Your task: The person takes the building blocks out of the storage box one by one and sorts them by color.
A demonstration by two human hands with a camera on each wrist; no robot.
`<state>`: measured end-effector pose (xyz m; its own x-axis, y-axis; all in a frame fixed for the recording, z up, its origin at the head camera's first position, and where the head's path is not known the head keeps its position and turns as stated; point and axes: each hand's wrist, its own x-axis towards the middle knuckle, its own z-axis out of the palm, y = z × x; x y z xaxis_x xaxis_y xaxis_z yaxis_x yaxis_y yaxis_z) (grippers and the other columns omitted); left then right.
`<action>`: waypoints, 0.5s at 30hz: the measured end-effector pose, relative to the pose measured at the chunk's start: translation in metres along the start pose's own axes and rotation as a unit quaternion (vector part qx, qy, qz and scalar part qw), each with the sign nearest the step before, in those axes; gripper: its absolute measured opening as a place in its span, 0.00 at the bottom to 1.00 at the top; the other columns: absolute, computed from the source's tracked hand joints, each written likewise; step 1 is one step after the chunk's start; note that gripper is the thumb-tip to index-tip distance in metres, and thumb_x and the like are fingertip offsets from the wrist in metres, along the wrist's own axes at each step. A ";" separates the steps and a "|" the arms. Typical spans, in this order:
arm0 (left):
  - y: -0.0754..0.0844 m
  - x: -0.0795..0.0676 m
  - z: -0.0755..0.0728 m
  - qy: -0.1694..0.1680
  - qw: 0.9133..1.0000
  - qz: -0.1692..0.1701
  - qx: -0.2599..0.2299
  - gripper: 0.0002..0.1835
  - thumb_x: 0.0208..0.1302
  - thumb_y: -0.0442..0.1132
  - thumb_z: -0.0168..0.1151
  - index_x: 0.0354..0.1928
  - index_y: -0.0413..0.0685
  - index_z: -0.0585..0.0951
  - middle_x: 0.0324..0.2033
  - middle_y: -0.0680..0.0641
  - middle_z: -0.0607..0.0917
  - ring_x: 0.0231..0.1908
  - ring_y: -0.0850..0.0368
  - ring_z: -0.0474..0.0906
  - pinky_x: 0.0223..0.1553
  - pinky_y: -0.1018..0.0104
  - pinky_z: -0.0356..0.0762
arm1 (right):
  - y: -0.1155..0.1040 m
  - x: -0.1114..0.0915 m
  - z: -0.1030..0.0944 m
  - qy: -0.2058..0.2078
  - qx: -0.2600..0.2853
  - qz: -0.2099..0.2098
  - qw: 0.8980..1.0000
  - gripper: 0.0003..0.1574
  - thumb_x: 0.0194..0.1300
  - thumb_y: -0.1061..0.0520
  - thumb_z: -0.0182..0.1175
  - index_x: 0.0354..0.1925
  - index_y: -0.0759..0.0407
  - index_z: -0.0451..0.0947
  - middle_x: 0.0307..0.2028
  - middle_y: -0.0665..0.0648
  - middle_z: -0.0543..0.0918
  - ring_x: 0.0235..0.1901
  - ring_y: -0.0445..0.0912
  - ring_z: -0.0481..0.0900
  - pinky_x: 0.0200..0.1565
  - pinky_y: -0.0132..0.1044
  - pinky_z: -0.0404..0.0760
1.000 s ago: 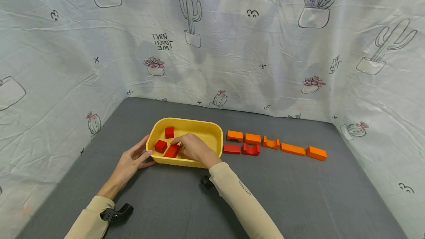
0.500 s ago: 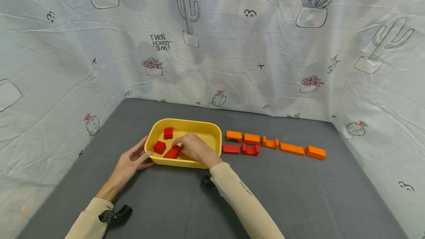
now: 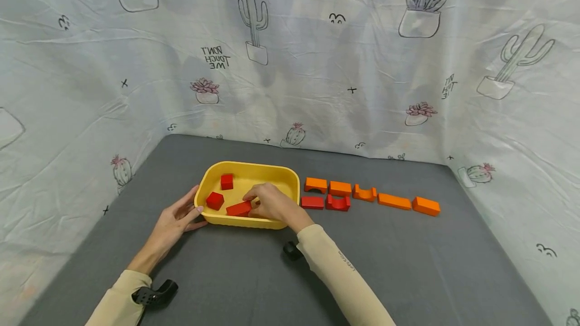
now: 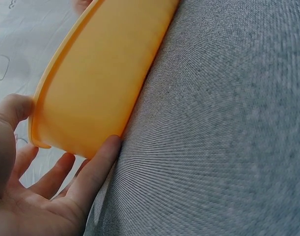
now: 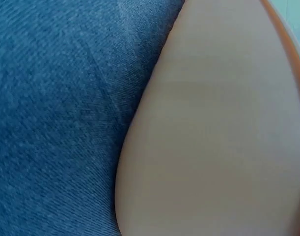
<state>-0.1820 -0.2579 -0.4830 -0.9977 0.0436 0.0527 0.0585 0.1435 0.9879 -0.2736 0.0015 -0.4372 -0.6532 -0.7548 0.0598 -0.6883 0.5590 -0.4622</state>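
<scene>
A yellow plastic tray [image 3: 246, 222] stands on the grey table with red blocks in it. My left hand [image 3: 169, 223] holds the tray's left end; in the left wrist view the thumb lies at the rim and the fingers touch the outer wall [image 4: 95, 73]. Inside the tray, my right hand [image 3: 273, 202] pinches the right end of a long red block [image 3: 237, 209]. Two smaller red blocks, one nearer [image 3: 215, 200] and one farther back [image 3: 227, 181], lie at the tray's left. In the right wrist view the tray's wall [image 5: 213, 123] hides the right hand.
Right of the tray runs a row of several orange blocks [image 3: 394, 201], some with arched cutouts. Before its left end lie a flat red block [image 3: 312, 202] and a notched red block [image 3: 338, 202]. A patterned white cloth [image 3: 308, 74] rises behind the grey table [image 3: 235, 275].
The long red block has turned from slanted to nearly level across the tray, its pinched end moving right with my right hand. My left hand keeps its place on the tray.
</scene>
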 end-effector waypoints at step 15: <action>-0.001 -0.001 -0.001 -0.014 0.999 0.023 -0.029 0.36 0.73 0.39 0.57 0.77 0.52 0.53 0.71 0.31 0.58 0.56 0.69 0.74 0.47 0.56 0.84 | 0.018 -0.036 -0.032 0.086 0.046 0.001 0.995 0.22 0.59 0.61 0.71 0.52 0.60 0.83 0.51 0.56 0.82 0.51 0.48 0.78 0.52 0.39 0.82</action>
<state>-0.1816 -0.2588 -0.4843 -0.9926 0.0765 0.0941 0.1005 0.0841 0.9914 -0.2727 0.0497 -0.4197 -0.7046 -0.6795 0.2047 -0.6597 0.5208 -0.5419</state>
